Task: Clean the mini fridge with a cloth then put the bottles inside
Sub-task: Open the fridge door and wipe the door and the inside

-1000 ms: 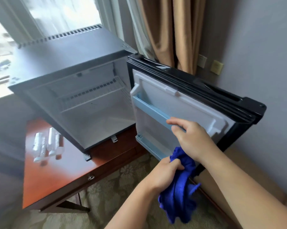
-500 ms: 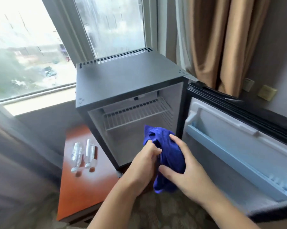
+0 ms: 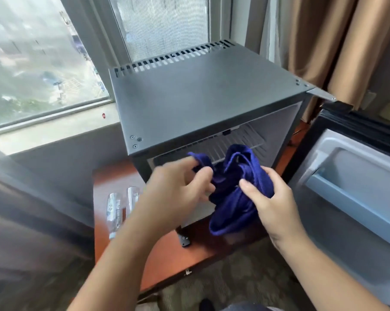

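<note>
A dark grey mini fridge (image 3: 200,95) stands on a reddish wooden table (image 3: 207,245) with its door (image 3: 355,198) swung open to the right. A wire shelf shows inside. Both hands hold a bunched blue cloth (image 3: 234,194) in front of the fridge opening. My left hand (image 3: 178,191) pinches one end of the cloth and my right hand (image 3: 268,203) grips the other side. Two clear bottles (image 3: 120,207) lie on the table left of the fridge, partly hidden by my left forearm.
A window and sill (image 3: 55,129) lie behind and left of the fridge. Brown curtains (image 3: 337,46) hang at the back right. The open door has a pale blue shelf rail (image 3: 346,205). Patterned carpet (image 3: 234,288) covers the floor below the table edge.
The hands brought the cloth from the door's lower edge up to the front of the fridge opening. The view rose and now looks down on the fridge top.
</note>
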`<state>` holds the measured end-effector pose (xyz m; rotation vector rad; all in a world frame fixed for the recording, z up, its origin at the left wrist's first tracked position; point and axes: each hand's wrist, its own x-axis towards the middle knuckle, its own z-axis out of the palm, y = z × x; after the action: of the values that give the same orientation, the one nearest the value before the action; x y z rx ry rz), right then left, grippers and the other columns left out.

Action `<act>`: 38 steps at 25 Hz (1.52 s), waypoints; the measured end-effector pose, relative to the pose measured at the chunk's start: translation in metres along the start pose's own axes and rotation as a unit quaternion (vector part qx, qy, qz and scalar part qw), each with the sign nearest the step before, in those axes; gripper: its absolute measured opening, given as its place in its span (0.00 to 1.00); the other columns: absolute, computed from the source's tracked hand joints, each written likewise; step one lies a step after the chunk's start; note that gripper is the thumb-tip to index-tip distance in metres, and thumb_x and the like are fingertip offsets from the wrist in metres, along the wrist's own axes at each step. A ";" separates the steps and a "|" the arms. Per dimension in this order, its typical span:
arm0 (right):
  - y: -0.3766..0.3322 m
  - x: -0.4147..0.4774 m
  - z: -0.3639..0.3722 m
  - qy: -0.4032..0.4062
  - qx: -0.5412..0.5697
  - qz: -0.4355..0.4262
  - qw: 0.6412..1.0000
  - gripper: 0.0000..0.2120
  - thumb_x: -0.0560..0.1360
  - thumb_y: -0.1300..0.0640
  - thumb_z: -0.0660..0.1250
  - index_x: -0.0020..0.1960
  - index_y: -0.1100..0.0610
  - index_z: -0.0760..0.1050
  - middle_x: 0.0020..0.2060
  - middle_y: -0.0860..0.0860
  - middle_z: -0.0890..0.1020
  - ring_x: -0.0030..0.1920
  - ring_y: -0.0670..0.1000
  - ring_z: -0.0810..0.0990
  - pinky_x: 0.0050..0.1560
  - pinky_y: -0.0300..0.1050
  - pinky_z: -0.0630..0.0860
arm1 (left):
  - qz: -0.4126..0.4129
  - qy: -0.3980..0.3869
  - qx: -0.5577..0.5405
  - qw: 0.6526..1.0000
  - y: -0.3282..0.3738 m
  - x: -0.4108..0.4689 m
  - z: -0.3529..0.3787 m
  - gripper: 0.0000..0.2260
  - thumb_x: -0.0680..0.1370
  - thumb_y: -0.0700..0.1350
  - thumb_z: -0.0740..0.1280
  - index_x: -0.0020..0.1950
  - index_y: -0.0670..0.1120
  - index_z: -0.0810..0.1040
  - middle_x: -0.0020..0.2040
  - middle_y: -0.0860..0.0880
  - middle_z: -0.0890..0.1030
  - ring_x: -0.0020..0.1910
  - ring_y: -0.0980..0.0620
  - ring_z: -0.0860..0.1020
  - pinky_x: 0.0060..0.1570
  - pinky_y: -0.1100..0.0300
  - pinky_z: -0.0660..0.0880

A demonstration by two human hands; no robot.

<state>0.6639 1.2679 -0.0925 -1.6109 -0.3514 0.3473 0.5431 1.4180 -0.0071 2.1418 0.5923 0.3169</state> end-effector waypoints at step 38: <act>0.120 0.074 0.133 -0.331 -0.052 0.253 0.908 0.12 0.78 0.57 0.67 0.61 0.51 0.81 0.52 0.52 0.86 0.54 0.54 0.85 0.52 0.46 0.79 | 0.026 0.277 0.060 0.959 -0.028 0.011 0.035 0.07 0.81 0.39 0.67 0.49 0.46 0.86 0.39 0.58 0.84 0.39 0.58 0.84 0.42 0.70 0.74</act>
<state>0.6763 1.4119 -0.2220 -1.6397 -0.4623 1.3089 0.5593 1.4140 -0.0502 2.1858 0.8866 0.9506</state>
